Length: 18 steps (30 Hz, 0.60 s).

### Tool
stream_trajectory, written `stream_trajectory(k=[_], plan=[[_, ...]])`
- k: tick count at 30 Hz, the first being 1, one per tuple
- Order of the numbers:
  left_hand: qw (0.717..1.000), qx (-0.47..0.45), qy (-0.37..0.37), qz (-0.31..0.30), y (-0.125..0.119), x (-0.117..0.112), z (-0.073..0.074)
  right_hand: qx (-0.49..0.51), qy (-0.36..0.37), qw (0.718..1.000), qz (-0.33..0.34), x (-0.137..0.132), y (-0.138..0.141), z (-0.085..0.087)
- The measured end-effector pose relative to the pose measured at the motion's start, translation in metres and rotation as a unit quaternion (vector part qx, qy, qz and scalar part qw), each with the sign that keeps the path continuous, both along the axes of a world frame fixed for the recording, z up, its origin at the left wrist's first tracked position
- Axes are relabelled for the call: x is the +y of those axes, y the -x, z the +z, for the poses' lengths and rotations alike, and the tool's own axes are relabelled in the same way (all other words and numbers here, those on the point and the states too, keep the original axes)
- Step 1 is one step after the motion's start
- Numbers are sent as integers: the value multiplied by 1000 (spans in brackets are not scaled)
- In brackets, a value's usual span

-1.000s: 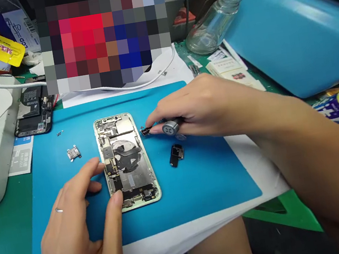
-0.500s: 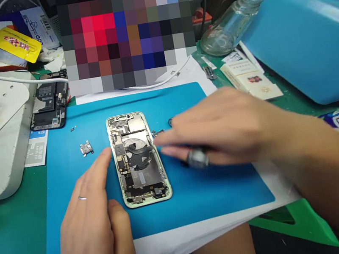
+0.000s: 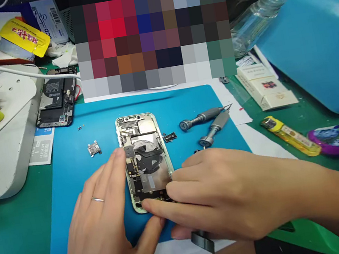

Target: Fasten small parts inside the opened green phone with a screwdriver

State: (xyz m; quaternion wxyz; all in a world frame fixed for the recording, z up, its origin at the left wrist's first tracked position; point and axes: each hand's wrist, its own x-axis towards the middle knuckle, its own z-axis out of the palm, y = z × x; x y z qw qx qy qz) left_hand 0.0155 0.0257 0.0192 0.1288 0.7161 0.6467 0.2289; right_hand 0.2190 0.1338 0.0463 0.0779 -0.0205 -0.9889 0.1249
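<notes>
An opened phone (image 3: 144, 156) with its inner boards bare lies lengthwise on a blue mat (image 3: 68, 177). My left hand (image 3: 107, 222), a ring on one finger, steadies it: the forefinger lies along the left edge and the thumb presses at the bottom corner. My right hand (image 3: 227, 190) comes in from the right, fingers closed and their tips on the phone's bottom end. A dark grey screwdriver end (image 3: 203, 240) sticks out below this hand. Two more screwdrivers (image 3: 202, 118) (image 3: 215, 130) lie on the mat to the right of the phone.
A small metal part (image 3: 93, 149) lies left of the phone and a small black part (image 3: 169, 136) right of its top. Another opened phone (image 3: 56, 102) sits at the mat's far left corner. A lighter (image 3: 288, 136), white box (image 3: 267, 85) and glass bottle (image 3: 256, 23) are at the right.
My right hand has moved from beside the phone's top down to its bottom end, taking the screwdriver along. The small black part stays on the mat. My left hand remains at the phone.
</notes>
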Motion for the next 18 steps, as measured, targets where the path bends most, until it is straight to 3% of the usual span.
stream_trajectory(k=[18], plan=[[1000, 24, -5, -11, -2, 2, 2, 15, 15, 1000, 6, 1, -2, -4]])
